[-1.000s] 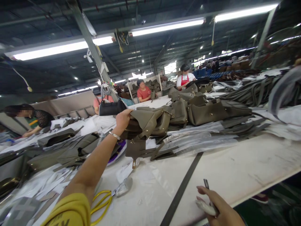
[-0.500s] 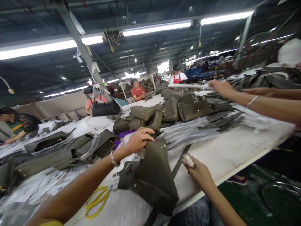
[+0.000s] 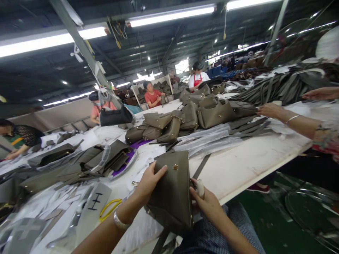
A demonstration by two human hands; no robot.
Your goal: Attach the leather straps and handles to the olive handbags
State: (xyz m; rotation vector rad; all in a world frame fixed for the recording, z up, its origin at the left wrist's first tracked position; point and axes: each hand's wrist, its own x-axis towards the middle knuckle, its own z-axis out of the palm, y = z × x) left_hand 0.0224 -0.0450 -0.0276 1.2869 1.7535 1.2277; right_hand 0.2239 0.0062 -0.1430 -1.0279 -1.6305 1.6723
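Gripping olive bag (image 3: 173, 194) lengthwise toward lap (image 3: 239, 219), clamping left edge in fingers of left hand (image 3: 148, 180); at right edge, clasping white-wrapped object (image 3: 200, 188) in fingers of right hand (image 3: 205, 203).

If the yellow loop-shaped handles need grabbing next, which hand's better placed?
Probably the left hand: it's nearer the yellow loop-shaped handles, though it would have to release the dark olive, leather-like bag. The right hand is at the bag's opposite side, gripping a whitish object.

Bag (image 3: 172, 194) at table (image 3: 238, 171) edge — scissors (image 3: 116, 201) left, bag pile (image 3: 189, 116) behind, strap heap (image 3: 275, 86) far right.
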